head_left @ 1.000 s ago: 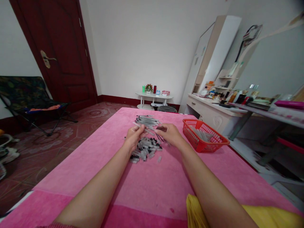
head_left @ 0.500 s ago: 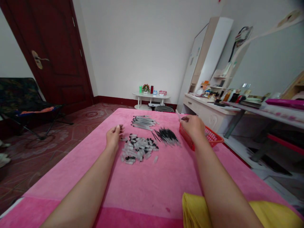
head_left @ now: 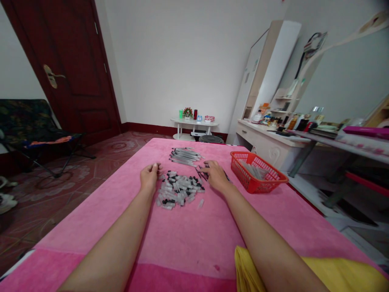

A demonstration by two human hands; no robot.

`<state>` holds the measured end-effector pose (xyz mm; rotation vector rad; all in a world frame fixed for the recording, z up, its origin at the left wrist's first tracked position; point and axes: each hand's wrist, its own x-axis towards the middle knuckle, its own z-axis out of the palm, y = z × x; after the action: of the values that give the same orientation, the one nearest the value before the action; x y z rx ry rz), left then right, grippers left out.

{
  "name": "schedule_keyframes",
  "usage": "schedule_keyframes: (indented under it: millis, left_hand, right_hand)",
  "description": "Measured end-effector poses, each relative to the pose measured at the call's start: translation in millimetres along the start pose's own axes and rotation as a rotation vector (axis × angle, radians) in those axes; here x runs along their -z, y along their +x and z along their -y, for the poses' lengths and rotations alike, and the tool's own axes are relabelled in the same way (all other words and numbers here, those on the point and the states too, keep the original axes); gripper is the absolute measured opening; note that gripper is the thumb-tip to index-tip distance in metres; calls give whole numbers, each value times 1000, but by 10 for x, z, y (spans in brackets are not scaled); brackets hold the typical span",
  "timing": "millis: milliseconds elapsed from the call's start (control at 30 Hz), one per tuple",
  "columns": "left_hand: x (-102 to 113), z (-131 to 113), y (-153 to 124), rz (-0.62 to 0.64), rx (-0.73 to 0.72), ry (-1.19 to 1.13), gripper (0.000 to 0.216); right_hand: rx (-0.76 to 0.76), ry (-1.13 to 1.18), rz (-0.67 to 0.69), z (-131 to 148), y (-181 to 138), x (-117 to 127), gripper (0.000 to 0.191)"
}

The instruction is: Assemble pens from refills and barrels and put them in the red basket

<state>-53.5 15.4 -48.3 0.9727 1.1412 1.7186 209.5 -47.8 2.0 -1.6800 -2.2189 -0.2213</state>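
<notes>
Lying under and beside the right hand (head_left: 216, 174), dark refills (head_left: 201, 174).

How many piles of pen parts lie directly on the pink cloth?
3: caps nearest, pens beyond them, thin dark refills partly hidden by the right hand, which may cover more.

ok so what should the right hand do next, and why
I'd probably have the right hand pinch one of the thin dark sticks and lift it: the hand is already right over them, with its fingers at their near ends or tips, while the red basket stands apart, further right.
</notes>
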Motion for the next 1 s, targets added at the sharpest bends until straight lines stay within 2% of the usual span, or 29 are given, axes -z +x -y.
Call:
schedule_keyframes:
  millis: [100, 200, 267, 467, 767, 1000]
  left_hand:
    - [-9, -6, -12, -7, 7, 27, 27]
    - [-15, -1, -14, -5, 1, 43, 29]
    - [-8, 20, 0, 0, -9, 54, 32]
    - [25, 85, 60, 20, -27, 114, 41]
    - [19, 60, 39, 27, -19, 116, 43]
    - [22, 84, 58, 34, -21, 113, 42]
  right_hand:
    - [60, -35, 84, 6, -6, -125, 41]
    - [44, -82, 107, -18, -8, -125, 43]
    - [2, -115, 94, -21, -16, -106, 40]
    - [-251, -145, 131, -62, -70, -134, 39]
    - [-379, -150, 127, -143, -65, -224, 37]
    - [-451, -89, 44, -238, -97, -273, 46]
